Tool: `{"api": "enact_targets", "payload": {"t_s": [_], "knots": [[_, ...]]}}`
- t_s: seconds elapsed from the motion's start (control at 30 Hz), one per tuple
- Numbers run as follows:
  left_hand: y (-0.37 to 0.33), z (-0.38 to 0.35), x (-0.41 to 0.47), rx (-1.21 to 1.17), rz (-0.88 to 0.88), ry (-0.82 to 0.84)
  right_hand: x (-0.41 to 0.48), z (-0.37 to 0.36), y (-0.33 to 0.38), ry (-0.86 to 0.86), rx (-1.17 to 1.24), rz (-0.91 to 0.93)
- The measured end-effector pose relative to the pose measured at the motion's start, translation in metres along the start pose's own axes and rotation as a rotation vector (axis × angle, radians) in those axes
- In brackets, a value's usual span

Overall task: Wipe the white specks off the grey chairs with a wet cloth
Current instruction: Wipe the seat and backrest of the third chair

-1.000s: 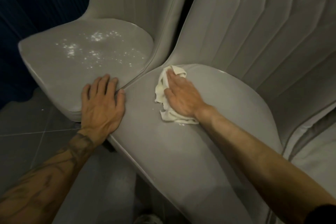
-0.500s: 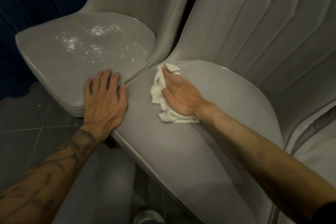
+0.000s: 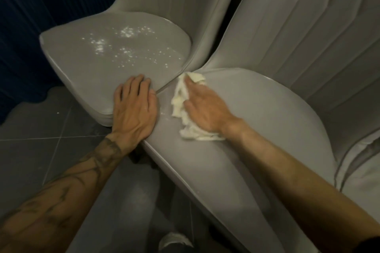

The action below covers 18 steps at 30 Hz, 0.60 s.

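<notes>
Wiping is on the right-hand chair. The wet cloth [image 3: 178, 101] lies bunched on the right seat [image 3: 263, 107], at the corner nearest the left seat [image 3: 78, 68]. The right hand [image 3: 206, 112] lies flat on top of it, fingers [image 3: 190, 88] stretched out and pressing down, not clenched round the fabric. One end of the cloth pokes out past the fingertips, the other trails out beside the wrist.

The left hand [image 3: 133, 109] is released, palm down, bracing across the front edge of the left seat with its thumb side against the join between the two seats. It holds nothing.

Progress, my read:
- Right seat: looks nearly clean. A few faint specks [image 3: 164, 113] show just beside the cloth, between the two hands. The rest of the visible surface reads plain grey.
- Left seat: not started. A dense scatter of white specks [image 3: 127, 47] covers the middle and back of the cushion, well apart from the cloth.
- A third chair [image 3: 362, 170] shows at the right edge, too little of it in view to judge.

So roughly half done at best. What's left is those few specks by the cloth, then the whole left seat.

A dark tiled floor [image 3: 30, 150] lies below.
</notes>
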<state>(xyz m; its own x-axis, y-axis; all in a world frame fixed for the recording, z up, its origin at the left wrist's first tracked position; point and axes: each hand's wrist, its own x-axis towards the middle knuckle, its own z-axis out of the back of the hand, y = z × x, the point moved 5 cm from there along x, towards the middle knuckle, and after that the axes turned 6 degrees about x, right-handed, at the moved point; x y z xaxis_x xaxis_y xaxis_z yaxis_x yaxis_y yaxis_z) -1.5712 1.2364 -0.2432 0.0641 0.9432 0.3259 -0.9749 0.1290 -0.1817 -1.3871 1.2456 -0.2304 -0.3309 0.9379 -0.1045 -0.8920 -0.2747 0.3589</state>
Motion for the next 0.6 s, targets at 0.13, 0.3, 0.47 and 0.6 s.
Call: {"api": "enact_targets", "payload": {"t_s": [0.13,0.3,0.47,0.6], "knots": [[0.024,0.007,0.005,0.031,-0.053,0.010,0.018,0.018,-0.014,-0.064,-0.069,-0.184],[0.044,0.002,0.005,0.111,-0.070,0.033,-0.010,-0.038,0.067,0.107,-0.054,0.225],[0.044,0.001,0.002,0.140,-0.084,-0.011,0.003,0.006,0.003,0.029,-0.043,-0.004],[0.043,0.001,0.001,0.151,-0.074,0.015,-0.021,-0.023,0.059,0.003,-0.010,0.096]]}}
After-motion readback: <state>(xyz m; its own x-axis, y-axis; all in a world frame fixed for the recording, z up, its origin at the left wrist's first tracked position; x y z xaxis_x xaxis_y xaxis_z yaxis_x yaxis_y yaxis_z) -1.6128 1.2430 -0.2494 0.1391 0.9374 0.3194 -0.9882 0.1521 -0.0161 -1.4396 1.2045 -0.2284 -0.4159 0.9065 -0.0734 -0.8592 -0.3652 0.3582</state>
